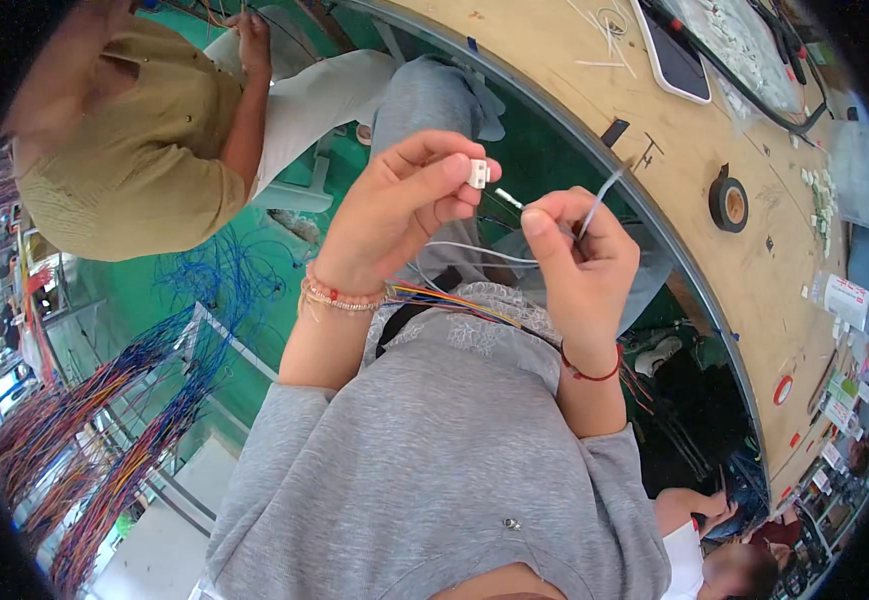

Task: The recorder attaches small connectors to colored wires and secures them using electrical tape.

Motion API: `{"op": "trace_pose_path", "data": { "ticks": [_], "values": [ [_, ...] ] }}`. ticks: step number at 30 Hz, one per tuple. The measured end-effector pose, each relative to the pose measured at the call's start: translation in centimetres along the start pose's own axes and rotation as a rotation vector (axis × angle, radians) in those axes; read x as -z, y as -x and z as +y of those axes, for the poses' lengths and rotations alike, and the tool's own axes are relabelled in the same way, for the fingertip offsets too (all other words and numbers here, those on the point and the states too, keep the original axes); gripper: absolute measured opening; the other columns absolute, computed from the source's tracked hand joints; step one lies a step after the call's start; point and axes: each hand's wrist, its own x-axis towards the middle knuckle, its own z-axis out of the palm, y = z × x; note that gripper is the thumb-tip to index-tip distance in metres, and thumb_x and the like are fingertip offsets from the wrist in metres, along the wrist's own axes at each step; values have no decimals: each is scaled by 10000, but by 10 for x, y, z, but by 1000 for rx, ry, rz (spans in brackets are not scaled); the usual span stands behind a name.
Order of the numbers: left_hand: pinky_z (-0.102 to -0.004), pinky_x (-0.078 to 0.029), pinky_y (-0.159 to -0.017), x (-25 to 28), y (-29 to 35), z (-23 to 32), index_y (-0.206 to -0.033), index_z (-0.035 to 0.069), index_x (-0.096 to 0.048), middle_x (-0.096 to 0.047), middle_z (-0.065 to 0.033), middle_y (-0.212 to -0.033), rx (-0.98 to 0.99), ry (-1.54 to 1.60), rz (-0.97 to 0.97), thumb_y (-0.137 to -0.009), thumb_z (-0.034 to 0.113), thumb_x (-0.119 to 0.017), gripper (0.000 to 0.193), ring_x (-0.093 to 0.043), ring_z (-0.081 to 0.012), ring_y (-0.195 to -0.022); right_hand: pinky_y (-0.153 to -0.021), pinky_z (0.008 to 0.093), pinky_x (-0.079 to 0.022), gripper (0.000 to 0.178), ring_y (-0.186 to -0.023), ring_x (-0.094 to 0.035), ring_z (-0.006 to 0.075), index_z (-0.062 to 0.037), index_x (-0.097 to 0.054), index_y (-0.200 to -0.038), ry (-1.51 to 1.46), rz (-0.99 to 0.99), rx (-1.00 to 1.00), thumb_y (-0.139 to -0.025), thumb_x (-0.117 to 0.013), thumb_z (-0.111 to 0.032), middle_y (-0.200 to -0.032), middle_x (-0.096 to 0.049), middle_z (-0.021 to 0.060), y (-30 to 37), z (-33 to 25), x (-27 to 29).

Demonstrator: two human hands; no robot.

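Left hand (395, 208) is pinching a connector (478, 174); right hand (591, 268) is pinching a wire (605, 188) behind its terminal (510, 199). Crooked alignment could be risking a bent terminal.

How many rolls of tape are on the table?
2: a black roll on the table, to the right of the right hand, and a red roll lower down the table. Others may be hidden in the clutter along its far side.
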Motion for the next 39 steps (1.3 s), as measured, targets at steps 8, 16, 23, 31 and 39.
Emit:
{"op": "trace_pose_path", "data": {
  "ticks": [8,16,23,31,39],
  "values": [
    [-271,-495,-808,-3,1,-7,-990,27,-543,-558,-159,-1072,-132,31,-80,-821,14,-543,169,-567,-187,-951,-468,149,-232,69,-551,-362,-8,-10,-595,-834,-316,0,-238,-795,-614,-64,-661,-492,-66,-2,-7,-2],
    [-250,-456,-752,-10,3,4,-885,19,-590,-582,-134,-1013,-323,-466,-78,-736,-45,-610,163,-562,-157,-882,-453,155,-223,39,-516,-287,-12,-4,-593,-779,-84,-1,-153,-757,-624,-9,-578,-385,-92,-4,-9,4],
    [-248,-458,-771,-15,3,-6,-853,-20,-623,-597,-112,-946,-377,-666,-13,-742,-64,-606,121,-572,-145,-884,-478,151,-236,36,-539,-321,-6,-3,-586,-813,-84,-80,-175,-809,-586,-39,-655,-457,-62,-7,6,0],
    [-220,-447,-680,-16,2,-3,-1050,-4,-548,-579,-60,-879,-293,-421,68,-811,27,-541,241,-542,-101,-775,-482,169,-306,244,-558,-392,34,-3,-591,-956,107,-159,15,-921,-405,-157,-668,-445,-20,-19,26,7],
    [-200,-432,-635,-24,-4,2,-1069,-10,-562,-568,-17,-817,-340,-698,106,-805,15,-557,265,-525,-70,-708,-551,224,-372,191,-620,-455,118,-14,-597,-989,208,-203,70,-808,-534,-15,-685,-494,56,-18,8,10]
  ]
}}
